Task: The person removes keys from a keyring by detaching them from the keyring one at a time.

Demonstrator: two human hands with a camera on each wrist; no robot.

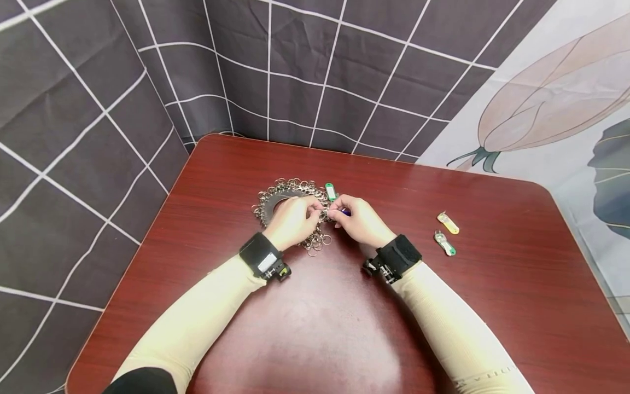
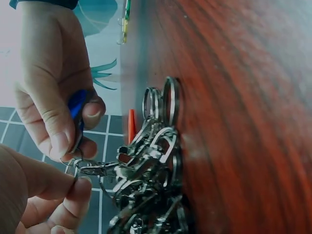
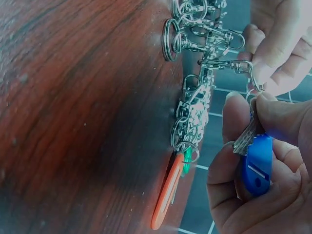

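Note:
My left hand (image 1: 292, 221) pinches a metal split ring at the end of a swivel clasp (image 3: 224, 64). Meeting it fingertip to fingertip, my right hand (image 1: 361, 219) grips a blue key tag (image 3: 258, 165) with toothed keys (image 3: 246, 136) hanging at it. The thin ring of the tag touches the clasp's ring between both thumbs; whether they are linked I cannot tell. Under the hands lies a round bunch of metal clasps and split rings (image 1: 295, 186). At its edge are a green key tag (image 1: 330, 191) and an orange key tag (image 3: 168, 192).
To the right on the red-brown wooden table (image 1: 305, 328) lie a yellow key tag (image 1: 448, 223) and another green tag (image 1: 444, 243), both with keys. A dark checked curtain (image 1: 295, 71) hangs behind and left of the table; a flower-printed cloth (image 1: 541, 109) hangs at the right.

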